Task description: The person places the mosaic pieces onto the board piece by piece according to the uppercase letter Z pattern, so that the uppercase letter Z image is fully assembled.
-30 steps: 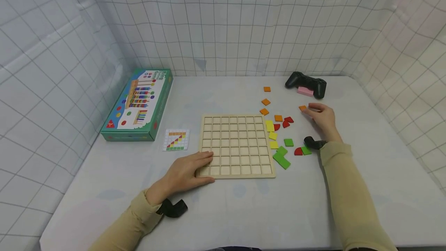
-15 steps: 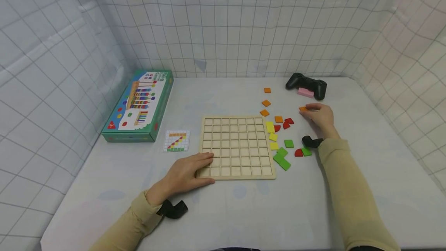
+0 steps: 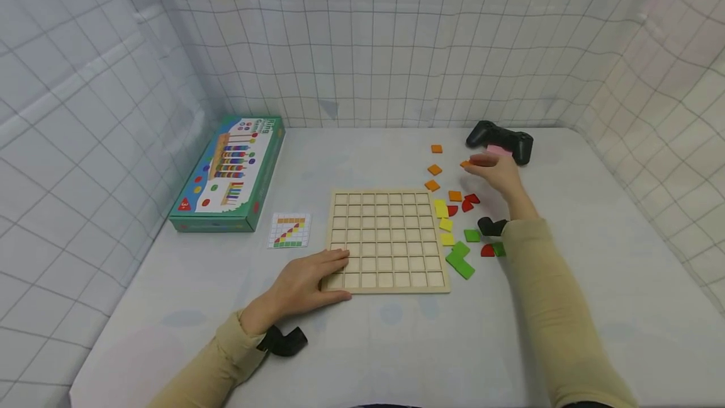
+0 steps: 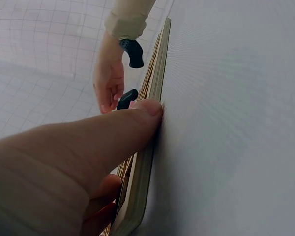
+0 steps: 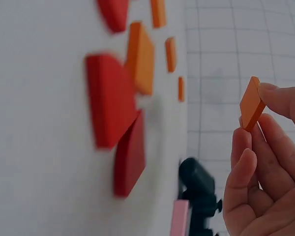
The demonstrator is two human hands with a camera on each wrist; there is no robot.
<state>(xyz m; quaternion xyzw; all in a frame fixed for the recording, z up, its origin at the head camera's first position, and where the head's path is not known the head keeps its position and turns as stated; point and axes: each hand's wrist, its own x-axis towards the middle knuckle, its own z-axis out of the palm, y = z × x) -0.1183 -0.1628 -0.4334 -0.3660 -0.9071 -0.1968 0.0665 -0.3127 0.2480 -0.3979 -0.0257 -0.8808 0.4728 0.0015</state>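
Note:
My right hand (image 3: 495,175) pinches an orange square tile (image 5: 252,103) between thumb and fingertips, held above the table in the right wrist view. My left hand (image 3: 308,282) rests on the near left corner of a wooden grid board (image 3: 391,249), its fingers lying over the left edge. In the left wrist view the thumb (image 4: 113,130) presses against the board's front edge. Along the board's right side lie yellow tiles (image 3: 442,208), green tiles (image 3: 464,268) and red quarter-round tiles (image 3: 472,198). Several more orange tiles (image 3: 434,169) lie behind them.
A pattern card (image 3: 289,230) with a coloured Z-like figure lies left of the board. Behind it stands a green game box (image 3: 226,175). At the back right, a black game controller (image 3: 518,143) sits with a pink block (image 3: 498,150) against it.
My right hand has taken hold of the orange tile, lifted it off the table and moved left with it. My left hand has stayed at the board's corner.

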